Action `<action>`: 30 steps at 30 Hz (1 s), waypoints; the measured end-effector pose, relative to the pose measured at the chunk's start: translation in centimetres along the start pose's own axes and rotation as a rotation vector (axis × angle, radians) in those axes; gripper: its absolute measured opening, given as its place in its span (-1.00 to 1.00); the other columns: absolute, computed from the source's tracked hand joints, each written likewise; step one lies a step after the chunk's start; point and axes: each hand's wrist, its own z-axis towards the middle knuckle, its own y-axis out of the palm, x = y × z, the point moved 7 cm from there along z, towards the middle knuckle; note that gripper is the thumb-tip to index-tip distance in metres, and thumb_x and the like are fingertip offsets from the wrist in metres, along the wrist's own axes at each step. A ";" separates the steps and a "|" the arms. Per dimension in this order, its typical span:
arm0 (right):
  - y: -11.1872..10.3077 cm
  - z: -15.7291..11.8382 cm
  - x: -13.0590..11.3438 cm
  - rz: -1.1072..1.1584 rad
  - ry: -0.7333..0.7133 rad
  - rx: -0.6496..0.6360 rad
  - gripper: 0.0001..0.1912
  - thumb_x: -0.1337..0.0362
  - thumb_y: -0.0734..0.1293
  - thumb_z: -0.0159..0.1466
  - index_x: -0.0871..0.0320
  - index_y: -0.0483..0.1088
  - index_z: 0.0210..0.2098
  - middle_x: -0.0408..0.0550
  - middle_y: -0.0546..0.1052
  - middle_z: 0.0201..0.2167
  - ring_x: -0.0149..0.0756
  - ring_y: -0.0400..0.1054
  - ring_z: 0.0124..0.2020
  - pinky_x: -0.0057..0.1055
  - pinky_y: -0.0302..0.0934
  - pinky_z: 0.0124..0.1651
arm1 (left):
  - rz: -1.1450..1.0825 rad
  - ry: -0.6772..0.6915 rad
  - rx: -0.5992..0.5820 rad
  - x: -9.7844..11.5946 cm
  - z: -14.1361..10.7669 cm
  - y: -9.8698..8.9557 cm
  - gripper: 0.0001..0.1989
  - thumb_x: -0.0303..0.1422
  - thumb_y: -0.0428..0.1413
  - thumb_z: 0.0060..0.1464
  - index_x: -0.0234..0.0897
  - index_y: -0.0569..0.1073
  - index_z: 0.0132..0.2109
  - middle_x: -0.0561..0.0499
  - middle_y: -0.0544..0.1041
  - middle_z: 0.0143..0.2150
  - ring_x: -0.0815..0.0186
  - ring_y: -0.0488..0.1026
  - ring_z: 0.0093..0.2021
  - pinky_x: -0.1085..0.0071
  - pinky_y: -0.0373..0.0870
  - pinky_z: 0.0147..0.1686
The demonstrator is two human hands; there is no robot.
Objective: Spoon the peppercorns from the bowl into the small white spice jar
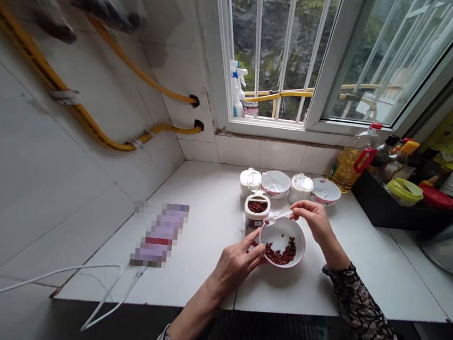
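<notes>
My left hand (235,264) grips the near-left side of a white bowl (299,236) with a pink rim, thumb and fingers at its edge. Dark red-brown peppercorns (284,256) lie along the near side of the bowl's inside. Between the fingertips of my right hand (316,220) is the handle of a small white spoon (282,216). The spoon's head hangs over the bowl's far-left rim, and a few dark bits seem to be in it. Just behind stands an open seasoning jar (256,220) holding more of the same peppercorns, its clear lid tipped back.
Behind are two white lidded jars (249,182) (300,188) and two flowered bowls (276,181) (325,191). An oil bottle (351,163) and a black rack (383,206) of condiments stand right. At left lies a blurred-out purple object (160,236) with a white cable (126,291).
</notes>
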 end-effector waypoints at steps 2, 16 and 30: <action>0.2 0.3 -0.2 -0.001 -0.057 0.055 -0.83 0.20 0.42 0.01 0.18 0.48 -0.47 -0.10 0.54 -0.60 -0.32 0.40 -0.52 -0.32 0.32 -0.32 | -0.001 -0.001 -0.007 0.0 0.0 0.1 -0.76 -0.25 -0.02 0.34 -0.29 0.46 -0.17 -0.30 0.51 0.09 0.33 0.59 -0.25 0.49 0.51 -0.36; 3.9 -2.9 -5.1 -0.715 -0.865 0.187 -0.82 0.35 0.24 0.34 0.08 0.47 -0.29 -0.05 0.61 -0.39 -0.19 0.42 -0.35 -0.09 0.21 0.02 | -0.020 -0.030 -0.008 -0.4 -0.4 0.5 -0.83 -0.29 0.06 0.30 -0.28 0.47 -0.13 -0.27 0.49 0.13 0.33 0.59 -0.26 0.47 0.55 -0.33; 3.2 -3.2 -3.1 -0.824 -0.674 -0.224 -0.82 0.49 0.24 0.16 0.12 0.43 -0.42 -0.18 0.53 -0.56 -0.36 0.30 -0.53 -0.13 0.19 0.04 | -0.019 -0.029 -0.023 -0.4 -0.5 0.3 -0.84 -0.29 0.07 0.29 -0.25 0.48 -0.10 -0.25 0.48 0.15 0.32 0.59 -0.23 0.48 0.53 -0.30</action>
